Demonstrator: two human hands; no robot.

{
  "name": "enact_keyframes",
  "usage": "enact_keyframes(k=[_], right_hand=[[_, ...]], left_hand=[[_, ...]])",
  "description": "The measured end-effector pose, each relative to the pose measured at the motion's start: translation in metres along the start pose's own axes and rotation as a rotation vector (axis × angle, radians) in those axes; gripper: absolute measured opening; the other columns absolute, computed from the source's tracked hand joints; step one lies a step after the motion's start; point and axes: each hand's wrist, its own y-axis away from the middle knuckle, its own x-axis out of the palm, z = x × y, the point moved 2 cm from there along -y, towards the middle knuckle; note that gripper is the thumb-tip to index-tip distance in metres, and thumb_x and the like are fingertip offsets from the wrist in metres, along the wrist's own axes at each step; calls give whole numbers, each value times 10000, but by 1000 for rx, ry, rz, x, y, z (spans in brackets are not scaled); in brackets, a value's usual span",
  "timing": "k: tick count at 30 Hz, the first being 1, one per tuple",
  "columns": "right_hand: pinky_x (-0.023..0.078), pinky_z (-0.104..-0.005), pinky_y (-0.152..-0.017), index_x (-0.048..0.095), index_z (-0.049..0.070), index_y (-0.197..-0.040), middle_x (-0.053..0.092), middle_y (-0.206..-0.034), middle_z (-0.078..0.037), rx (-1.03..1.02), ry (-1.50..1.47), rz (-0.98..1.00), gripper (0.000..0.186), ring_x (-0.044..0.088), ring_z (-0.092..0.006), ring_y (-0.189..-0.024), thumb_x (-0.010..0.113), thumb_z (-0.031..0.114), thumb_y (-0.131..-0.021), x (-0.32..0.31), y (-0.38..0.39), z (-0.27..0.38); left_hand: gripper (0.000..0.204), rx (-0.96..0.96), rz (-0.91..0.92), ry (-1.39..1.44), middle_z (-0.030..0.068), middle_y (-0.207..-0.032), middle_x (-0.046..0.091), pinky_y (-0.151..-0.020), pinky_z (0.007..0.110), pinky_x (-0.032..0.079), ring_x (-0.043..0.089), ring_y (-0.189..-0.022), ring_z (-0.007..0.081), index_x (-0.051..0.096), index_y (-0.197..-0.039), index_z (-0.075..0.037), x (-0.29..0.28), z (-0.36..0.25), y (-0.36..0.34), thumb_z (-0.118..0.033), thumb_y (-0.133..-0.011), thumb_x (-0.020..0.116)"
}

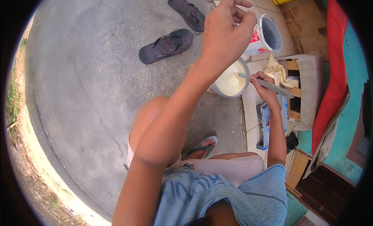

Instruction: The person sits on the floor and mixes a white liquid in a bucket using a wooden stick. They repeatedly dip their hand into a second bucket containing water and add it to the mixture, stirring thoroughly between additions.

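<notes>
My left hand (pixel 230 28) is raised at top centre, fingers loosely bent and apart, holding nothing that I can see. Below it sits a bucket (pixel 243 87) of creamy white liquid (pixel 228 80), partly hidden by my left forearm. My right hand (pixel 262 86) grips a long flat grey stick (pixel 279 90), whose tip is at the liquid inside the bucket. Behind stands a second bucket (pixel 257 48) with a grey interior and a colourful label. A crumpled cream cloth (pixel 278 70) lies just beyond my right hand.
Two dark flip-flops (pixel 166 48) lie on grey concrete (pixel 89 90). A tiled strip (pixel 252 134) holds a blue flat container (pixel 264 125). To the right are a wooden frame with pale covering (pixel 311 90), a long red sheet (pixel 328 93) and a turquoise wall (pixel 353 136).
</notes>
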Motion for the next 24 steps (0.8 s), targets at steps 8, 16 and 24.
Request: enact_keyframes(k=[8,16,24], right_hand=[[436,-252,-623,651,4,-822,654,-725,-29,-37,-122,228,237,547,-69,-686,655,225,-906,24,-12,31],[439,-256,-623,639,4,-827,614,-673,-51,1,82,268,197,539,-82,-655,661,191,-887,-6,0,30],[451,-253,-622,653,1,-840,674,-738,-49,-42,-184,115,200,581,-78,-686,652,190,-907,29,-20,15]], left_hand=[[287,-59,-34,-22,114,-843,675,-693,272,499,621,-772,145,570,-1114,31,3,-6,-3,-125,-874,579],[347,-22,-3,-26,123,-928,712,-759,262,481,637,-892,157,570,-1151,36,-6,0,-2,-172,-874,566],[343,-44,-11,-14,125,-925,714,-739,263,479,649,-901,158,572,-1149,33,1,0,2,-170,-873,565]])
